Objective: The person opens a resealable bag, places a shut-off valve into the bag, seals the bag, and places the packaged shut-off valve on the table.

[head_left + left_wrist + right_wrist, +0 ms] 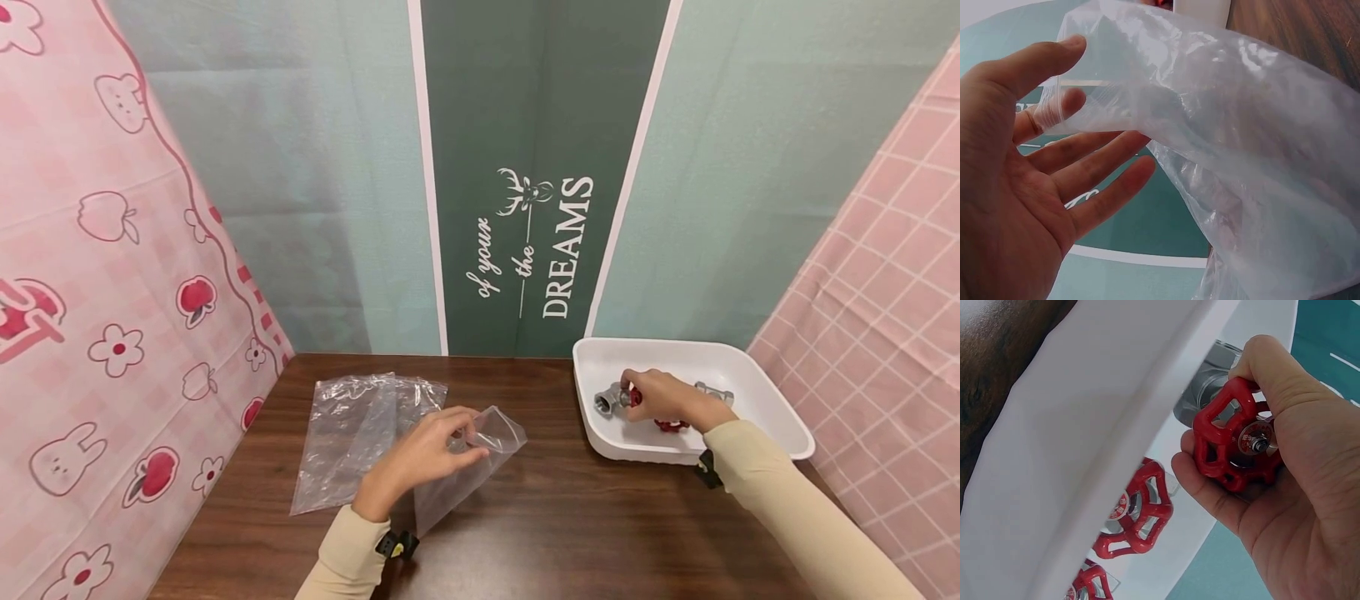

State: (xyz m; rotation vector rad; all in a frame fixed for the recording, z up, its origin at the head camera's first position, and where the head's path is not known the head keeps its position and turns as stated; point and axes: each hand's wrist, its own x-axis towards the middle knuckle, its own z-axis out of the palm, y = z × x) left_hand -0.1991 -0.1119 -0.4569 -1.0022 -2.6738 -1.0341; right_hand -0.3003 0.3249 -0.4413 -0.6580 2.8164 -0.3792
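My left hand (pixel 429 450) has its thumb and fingers spread apart at the mouth of a clear plastic bag (pixel 501 437). In the left wrist view the bag's edge (pixel 1054 109) stretches over the index finger, whose tip shows through the film. Over the white tray, my right hand (pixel 660 395) grips a metal valve (pixel 609 402) by its red handwheel (pixel 1225 431). The thumb and fingers curl around that wheel, and the valve's threaded opening faces left. A second valve's red handwheel (pixel 1141 512) sits below the hand, with another handwheel (pixel 1091 584) beyond it.
The white tray (pixel 757 379) stands at the right on a brown wooden table (pixel 540 533), its raised rim around the valves. More clear bags (pixel 348 442) lie flat at the left. Patterned curtains hang at the back and both sides.
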